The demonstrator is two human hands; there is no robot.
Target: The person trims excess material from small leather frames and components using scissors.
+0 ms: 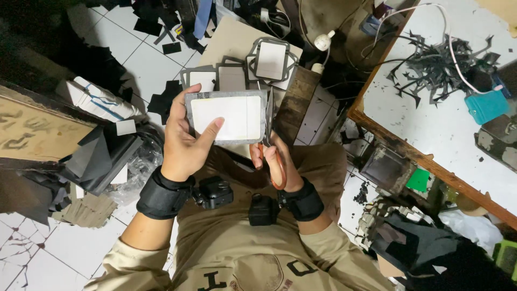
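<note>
Two hands work above the lap: the left hand (186, 141) pinches a grey-bordered white card (226, 117) between thumb and fingers, while the right hand (280, 161) grips orange-handled scissors (271, 141), blades up along the card's right edge. Similar cut pieces (237, 73) lie beyond.

This is a small craft workshop with a white tiled floor (145, 59). Black offcuts (161, 102) and stacked sheet material (99, 156) litter the floor, cut frames (272, 59) lie on a cardboard sheet (231, 40), and a wood-edged worktable (447, 129) carries black trimmings (436, 67) near its far edge.
</note>
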